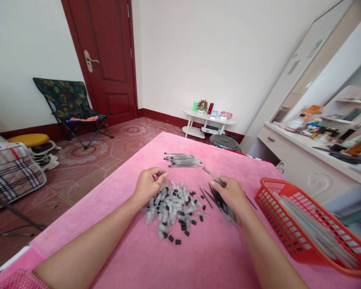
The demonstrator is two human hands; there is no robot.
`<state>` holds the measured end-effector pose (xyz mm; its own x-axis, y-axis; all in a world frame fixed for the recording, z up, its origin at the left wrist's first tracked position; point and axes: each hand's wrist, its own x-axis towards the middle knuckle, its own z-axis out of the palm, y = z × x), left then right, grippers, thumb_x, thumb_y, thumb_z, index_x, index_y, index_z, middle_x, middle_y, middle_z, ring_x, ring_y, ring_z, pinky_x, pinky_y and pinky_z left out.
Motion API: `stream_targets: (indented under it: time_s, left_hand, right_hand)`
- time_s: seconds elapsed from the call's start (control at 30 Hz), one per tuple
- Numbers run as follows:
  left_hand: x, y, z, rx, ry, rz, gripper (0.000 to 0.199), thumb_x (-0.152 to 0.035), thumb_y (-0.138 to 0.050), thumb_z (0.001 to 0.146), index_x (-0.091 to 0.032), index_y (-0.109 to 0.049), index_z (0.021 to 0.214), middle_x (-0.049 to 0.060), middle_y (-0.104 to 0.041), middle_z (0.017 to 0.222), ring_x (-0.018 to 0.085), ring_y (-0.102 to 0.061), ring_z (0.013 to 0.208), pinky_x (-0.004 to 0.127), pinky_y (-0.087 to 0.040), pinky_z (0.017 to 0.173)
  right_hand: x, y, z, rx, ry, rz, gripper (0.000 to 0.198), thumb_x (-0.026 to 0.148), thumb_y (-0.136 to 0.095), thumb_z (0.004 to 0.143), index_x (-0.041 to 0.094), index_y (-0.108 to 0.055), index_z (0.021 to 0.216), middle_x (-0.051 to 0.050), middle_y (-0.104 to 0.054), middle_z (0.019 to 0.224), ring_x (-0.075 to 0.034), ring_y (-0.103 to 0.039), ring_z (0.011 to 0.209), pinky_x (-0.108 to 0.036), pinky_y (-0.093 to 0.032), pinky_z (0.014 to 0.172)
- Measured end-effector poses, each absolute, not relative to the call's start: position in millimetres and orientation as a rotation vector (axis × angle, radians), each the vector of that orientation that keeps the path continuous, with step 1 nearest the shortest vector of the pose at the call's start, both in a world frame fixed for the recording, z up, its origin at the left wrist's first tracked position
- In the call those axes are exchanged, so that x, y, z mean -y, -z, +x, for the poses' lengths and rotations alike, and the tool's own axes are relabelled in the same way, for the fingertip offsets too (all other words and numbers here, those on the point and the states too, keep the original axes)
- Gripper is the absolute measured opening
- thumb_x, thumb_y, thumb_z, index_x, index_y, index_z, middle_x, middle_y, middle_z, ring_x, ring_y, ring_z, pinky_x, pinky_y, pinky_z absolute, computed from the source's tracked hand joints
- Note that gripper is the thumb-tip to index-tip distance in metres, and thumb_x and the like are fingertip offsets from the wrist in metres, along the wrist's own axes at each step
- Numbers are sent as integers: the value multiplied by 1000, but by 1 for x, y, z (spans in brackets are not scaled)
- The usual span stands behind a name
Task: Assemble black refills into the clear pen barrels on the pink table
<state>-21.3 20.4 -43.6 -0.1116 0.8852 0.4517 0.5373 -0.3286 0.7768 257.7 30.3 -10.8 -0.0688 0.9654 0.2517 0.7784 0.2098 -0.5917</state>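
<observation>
Clamping a clear tube [211,174] toward the table's [132,261] right edge, the right hand [228,190] leaves one end free, seemingly for access; whether the left hand [149,184] pinches anything, I cannot tell.

Far past the grip [228,190] is a flat white wall [213,52]; to its left, a tall dark red door [108,48] (shiny metal handle [89,61]!).
</observation>
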Motion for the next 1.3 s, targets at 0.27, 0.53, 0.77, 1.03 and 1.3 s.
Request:
stream_targets:
  time_s: [0.27,0.53,0.77,1.03,1.3]
  left_hand:
    - [-19,42,-18,-1502,-1419,1868,17,-29,-55,76,-18,-67,73,3,-67,72,14,-57,64,24,-40,59]
    - [-7,27,-3,-1366,-1329,1909,18,-29,-56,78,-17,-68,84,4,-67,80,15,-59,72,25,-42,66]
    - [2,18,12,-810,-1250,1350,30,-36,-60,77,-14,-62,98,9,-68,91,19,-63,81,28,-46,72]
    - [9,14,17,-651,-1266,1127,29,-37,-63,75,-15,-59,93,10,-68,92,21,-64,81,31,-47,73]
    - [17,17,28,-730,-1354,938,25,-34,-70,67,-13,-61,79,6,-68,74,17,-64,67,29,-49,66]
  right_hand:
    - [-28,8,251,1840,-623,-1469,16,30,-53,71,15,-59,73,-1,-58,65,-14,-52,61,-24,-38,56]
    - [-7,-4,214,1862,-1014,-1252,15,21,-48,75,14,-61,79,-2,-61,76,-15,-55,73,-26,-41,68]
    - [15,-8,187,1847,-1437,-1056,17,31,-50,79,15,-57,77,2,-56,61,-9,-50,50,-21,-39,50]
    - [17,-7,187,1593,-1804,-1019,42,55,-53,74,13,-54,78,3,-52,49,-5,-39,33,-17,-25,34]
    - [24,2,168,1646,-1533,-1060,28,42,-48,80,17,-53,68,5,-45,43,-7,-33,33,-19,-24,35]
